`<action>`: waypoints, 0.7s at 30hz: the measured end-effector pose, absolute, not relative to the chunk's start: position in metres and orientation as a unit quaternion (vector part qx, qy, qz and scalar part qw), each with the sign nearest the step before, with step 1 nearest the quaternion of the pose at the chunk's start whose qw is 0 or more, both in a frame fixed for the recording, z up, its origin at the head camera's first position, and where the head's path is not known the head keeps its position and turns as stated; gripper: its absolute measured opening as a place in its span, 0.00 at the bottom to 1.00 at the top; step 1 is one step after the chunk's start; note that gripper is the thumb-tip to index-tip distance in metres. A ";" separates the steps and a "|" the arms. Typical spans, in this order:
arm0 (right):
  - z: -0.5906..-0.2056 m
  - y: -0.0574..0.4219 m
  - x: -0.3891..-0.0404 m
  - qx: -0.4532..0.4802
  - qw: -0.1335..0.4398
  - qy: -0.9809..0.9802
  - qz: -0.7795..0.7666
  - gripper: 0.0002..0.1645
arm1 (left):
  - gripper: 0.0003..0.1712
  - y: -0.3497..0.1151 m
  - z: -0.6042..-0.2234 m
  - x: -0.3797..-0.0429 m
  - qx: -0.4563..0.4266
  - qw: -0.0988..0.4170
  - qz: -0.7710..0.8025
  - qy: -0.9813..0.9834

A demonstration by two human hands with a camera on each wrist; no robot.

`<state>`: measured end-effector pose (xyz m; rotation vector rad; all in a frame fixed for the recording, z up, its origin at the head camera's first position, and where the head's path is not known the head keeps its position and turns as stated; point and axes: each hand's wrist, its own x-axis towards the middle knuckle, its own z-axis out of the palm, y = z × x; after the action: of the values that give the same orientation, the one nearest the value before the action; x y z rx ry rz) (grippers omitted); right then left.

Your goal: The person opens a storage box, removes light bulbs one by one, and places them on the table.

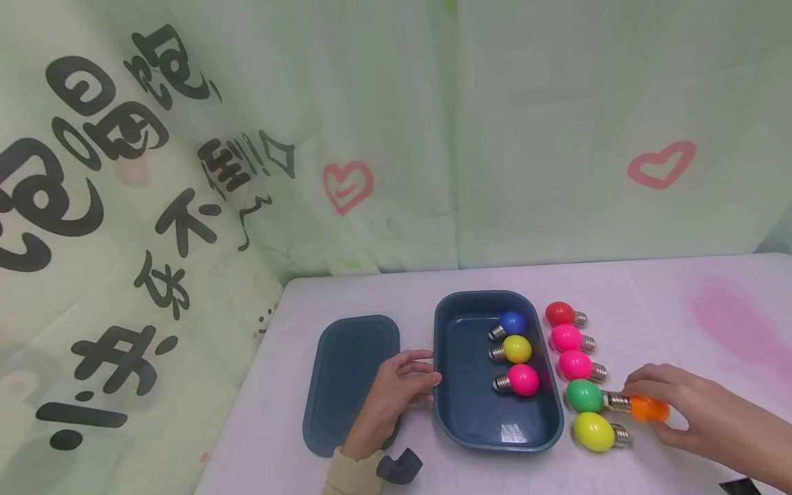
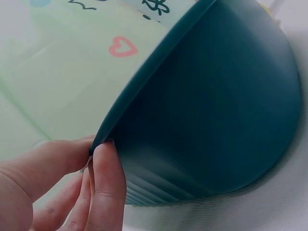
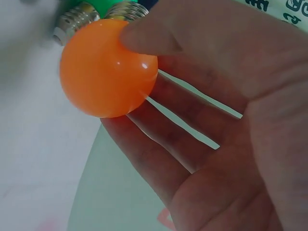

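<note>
My left hand (image 1: 399, 395) pinches the left rim of a dark blue plastic box (image 1: 467, 419) between thumb and fingers, as the left wrist view shows close up. Inside the box, along its right side, lie a blue bulb (image 1: 512, 322), a yellow bulb (image 1: 518, 349) and a pink bulb (image 1: 524, 380). To the right of the box, my right hand (image 1: 693, 402) holds an orange light bulb (image 3: 103, 72) by its round glass, thumb on one side and fingers on the other. Its metal screw base points left, beside the green bulb (image 1: 584, 395).
A column of bulbs lies right of the box: red (image 1: 559, 313), two pink ones, green, and a yellow one (image 1: 594, 432) nearest me. A flat dark blue lid (image 1: 346, 385) lies left of the box, partly under my left forearm. A printed curtain (image 1: 544, 137) hangs behind the table.
</note>
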<state>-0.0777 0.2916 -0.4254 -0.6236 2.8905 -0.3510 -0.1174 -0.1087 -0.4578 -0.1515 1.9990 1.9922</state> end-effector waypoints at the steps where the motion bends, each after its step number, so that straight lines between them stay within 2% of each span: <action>1: -0.426 0.292 -0.078 -0.208 0.088 0.967 -0.119 0.24 | 0.26 -0.109 -0.458 -0.118 -0.053 0.157 0.697 0.698; 12: -0.433 0.297 -0.080 -0.189 0.145 0.963 -0.125 0.23 | 0.26 -0.109 -0.459 -0.119 -0.052 0.158 0.698 0.696; 21: -0.443 0.302 -0.082 -0.191 0.144 0.962 -0.130 0.22 | 0.26 -0.109 -0.458 -0.117 -0.052 0.155 0.691 0.704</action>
<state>-0.0820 0.3021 -0.4427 -0.5497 2.7730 -0.3746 -0.1174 -0.1086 -0.4584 -0.1478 2.0170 1.9801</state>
